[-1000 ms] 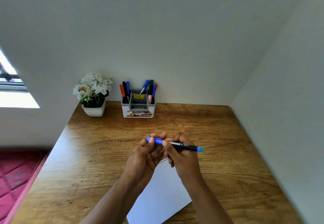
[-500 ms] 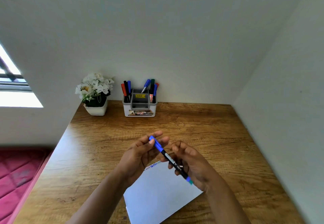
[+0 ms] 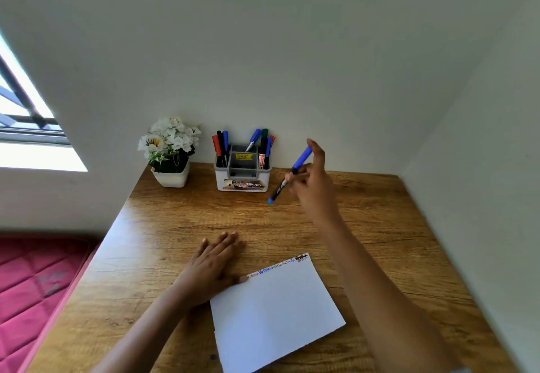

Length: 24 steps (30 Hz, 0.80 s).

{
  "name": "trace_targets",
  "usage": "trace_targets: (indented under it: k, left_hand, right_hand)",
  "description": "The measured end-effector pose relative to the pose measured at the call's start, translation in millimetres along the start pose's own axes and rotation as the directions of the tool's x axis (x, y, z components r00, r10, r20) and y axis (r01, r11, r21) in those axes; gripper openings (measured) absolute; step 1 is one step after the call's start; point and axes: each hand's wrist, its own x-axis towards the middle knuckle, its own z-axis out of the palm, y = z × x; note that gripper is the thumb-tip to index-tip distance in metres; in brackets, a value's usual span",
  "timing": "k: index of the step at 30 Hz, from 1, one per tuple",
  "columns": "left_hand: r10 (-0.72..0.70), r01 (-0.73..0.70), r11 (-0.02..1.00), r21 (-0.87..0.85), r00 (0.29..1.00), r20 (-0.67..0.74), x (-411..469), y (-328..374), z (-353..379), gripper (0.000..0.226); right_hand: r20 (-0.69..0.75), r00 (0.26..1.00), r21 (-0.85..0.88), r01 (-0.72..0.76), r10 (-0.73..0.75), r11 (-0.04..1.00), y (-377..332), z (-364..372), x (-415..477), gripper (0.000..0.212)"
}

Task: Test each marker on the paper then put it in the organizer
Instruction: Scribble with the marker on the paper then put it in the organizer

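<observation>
The table [image 3: 175,226] is warm brown wood with darker grain. The paper [image 3: 277,314] is white, with blue and black scribbles along its far edge. The marker [image 3: 301,158] has a blue cap, black barrel and teal end. At the table's far edge, the organizer [image 3: 221,179] is white and grey with a yellow label; the flowers [image 3: 171,140] beside it are white.
</observation>
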Motion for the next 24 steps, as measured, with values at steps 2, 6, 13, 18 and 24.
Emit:
trace_targets:
  k: [2,6,13,18,24]
  left_hand:
    - [-0.007,0.007,1.000,0.022,1.000,-0.027,7,-2,0,0.100]
    - [-0.029,0.035,0.997,0.072,0.997,-0.072,16,-2,1,0.100]
    - [-0.039,0.043,0.998,0.035,0.992,-0.117,17,-3,2,0.096]
    - [-0.040,0.045,0.998,0.039,0.992,-0.123,17,-4,3,0.096]
    - [-0.029,0.033,0.999,0.028,0.991,-0.133,18,-5,4,0.098]
  right_hand:
    - [-0.077,0.996,-0.035,0.043,-0.045,0.998,0,13,25,0.075]
    - [-0.175,0.977,-0.079,0.110,-0.122,0.991,1,33,65,0.066]
    - [-0.051,0.983,-0.318,0.154,-0.179,0.936,26,64,88,0.060]
    - [-0.041,0.988,-0.366,0.121,-0.146,0.923,43,85,76,0.063]
    - [0.065,0.983,-0.441,0.184,-0.173,0.879,53,92,76,0.076]
